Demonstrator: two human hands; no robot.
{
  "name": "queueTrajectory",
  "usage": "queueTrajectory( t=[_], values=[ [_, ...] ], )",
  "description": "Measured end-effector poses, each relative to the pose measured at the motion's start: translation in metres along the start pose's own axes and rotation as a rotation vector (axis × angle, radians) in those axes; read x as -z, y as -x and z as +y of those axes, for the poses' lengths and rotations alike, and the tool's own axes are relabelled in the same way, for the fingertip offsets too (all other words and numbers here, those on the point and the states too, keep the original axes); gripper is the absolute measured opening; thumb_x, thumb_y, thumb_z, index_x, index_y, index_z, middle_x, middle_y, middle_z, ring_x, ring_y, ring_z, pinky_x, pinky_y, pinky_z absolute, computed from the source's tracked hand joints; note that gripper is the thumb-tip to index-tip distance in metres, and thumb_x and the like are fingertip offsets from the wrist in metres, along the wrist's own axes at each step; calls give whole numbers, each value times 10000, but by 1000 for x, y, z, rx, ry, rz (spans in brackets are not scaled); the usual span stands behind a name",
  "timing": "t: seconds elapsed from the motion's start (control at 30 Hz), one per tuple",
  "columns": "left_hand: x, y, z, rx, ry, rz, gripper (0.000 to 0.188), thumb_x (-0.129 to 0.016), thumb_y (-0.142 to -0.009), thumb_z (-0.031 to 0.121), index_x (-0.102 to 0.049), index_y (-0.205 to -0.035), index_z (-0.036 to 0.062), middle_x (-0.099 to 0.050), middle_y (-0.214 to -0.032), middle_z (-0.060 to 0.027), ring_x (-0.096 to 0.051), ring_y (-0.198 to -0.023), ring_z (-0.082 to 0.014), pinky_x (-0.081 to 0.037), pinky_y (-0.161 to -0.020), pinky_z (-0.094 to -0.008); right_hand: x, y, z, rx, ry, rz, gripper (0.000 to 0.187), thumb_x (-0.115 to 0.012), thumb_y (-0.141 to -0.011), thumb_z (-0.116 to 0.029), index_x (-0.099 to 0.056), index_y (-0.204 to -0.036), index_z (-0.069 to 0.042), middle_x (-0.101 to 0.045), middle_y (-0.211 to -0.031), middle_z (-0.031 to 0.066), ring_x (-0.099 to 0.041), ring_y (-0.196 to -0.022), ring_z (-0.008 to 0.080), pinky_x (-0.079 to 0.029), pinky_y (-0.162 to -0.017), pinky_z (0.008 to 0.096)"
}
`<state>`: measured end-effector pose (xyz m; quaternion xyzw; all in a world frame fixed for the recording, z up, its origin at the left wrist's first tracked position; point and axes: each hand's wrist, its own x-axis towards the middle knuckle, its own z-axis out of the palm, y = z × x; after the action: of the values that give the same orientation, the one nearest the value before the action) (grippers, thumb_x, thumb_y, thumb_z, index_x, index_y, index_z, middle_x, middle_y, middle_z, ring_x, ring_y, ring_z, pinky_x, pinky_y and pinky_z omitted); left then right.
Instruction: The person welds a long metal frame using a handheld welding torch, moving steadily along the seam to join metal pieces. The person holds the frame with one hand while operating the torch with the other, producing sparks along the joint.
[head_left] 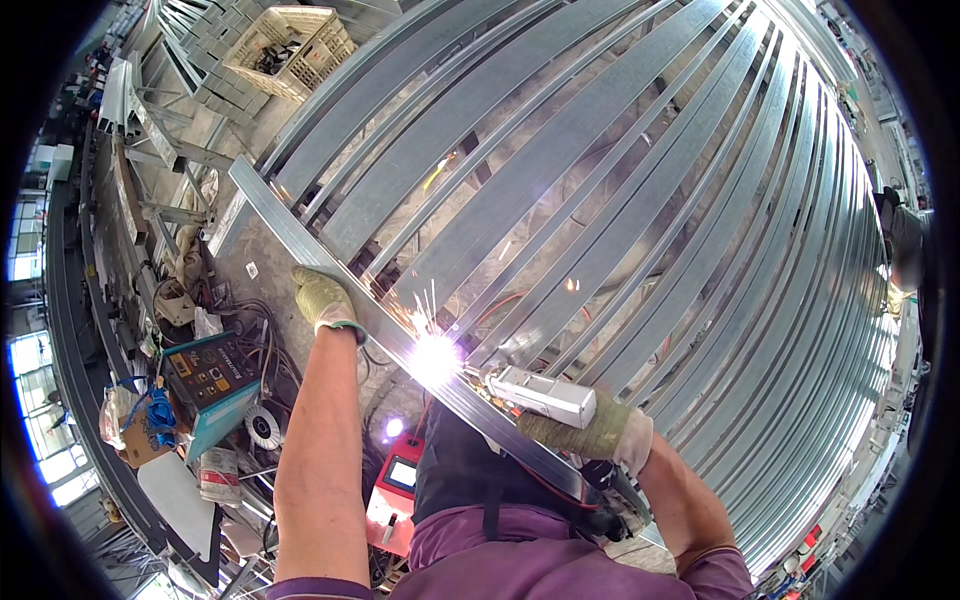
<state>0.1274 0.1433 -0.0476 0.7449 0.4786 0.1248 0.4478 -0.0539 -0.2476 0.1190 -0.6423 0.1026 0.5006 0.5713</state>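
Right hand clasps white torch at near edge of metal frame; left hand, grip unclear, seemingly braces it.

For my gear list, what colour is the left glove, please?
The left glove is olive green, clearest in the head view.

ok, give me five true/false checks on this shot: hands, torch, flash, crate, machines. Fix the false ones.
1. The right hand holds the silver torch. True.
2. The left hand is bare. False: the left hand wears a green glove.
3. The bright flash is at the torch's tip. True.
4. The crate is black. False: the crate is beige.
5. In the picture, the red machine is right of the teal machine. True.
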Motion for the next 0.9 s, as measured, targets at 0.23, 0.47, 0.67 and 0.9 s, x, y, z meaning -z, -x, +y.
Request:
queueTrajectory(
  t=[0.23,0.47,0.67,0.9],
  values=[
    [0,17,13,16,-7,-1,805,-350,-1081,626,-684,-1242,-89,-724,-1201,-271,-702,-1058,-417,-540,-932,-442,-2,9,-3,-73,47,31,640,-766,-943,-500,-624,-1453,-140,-748,-1199,73,-658,-1031,130,-527,-911,292],
    [-2,5,3,30,124,-11,786,-367,-1081,629,-683,-1264,-67,-736,-1200,-224,-698,-1068,-377,-536,-910,-418,-10,22,-1,-53,-5,63,633,-782,-940,-463,-632,-1426,-86,-742,-1260,86,-671,-1141,160,-511,-995,293],
    [1,15,16,75,-22,-72,823,-341,-1075,650,-657,-1309,-74,-713,-1259,-238,-678,-1136,-398,-521,-980,-446,-17,30,30,381,128,201,510,-723,-1002,-376,-633,-1422,-101,-724,-1308,112,-685,-1161,223,-517,-1021,305],
    [2,13,13,112,-46,-76,817,-344,-1068,653,-649,-1333,-57,-703,-1285,-232,-666,-1158,-391,-516,-989,-439,-31,44,39,394,227,309,502,-732,-985,-427,-668,-1379,-122,-744,-1243,100,-703,-1113,192,-541,-971,332]
  ],
)
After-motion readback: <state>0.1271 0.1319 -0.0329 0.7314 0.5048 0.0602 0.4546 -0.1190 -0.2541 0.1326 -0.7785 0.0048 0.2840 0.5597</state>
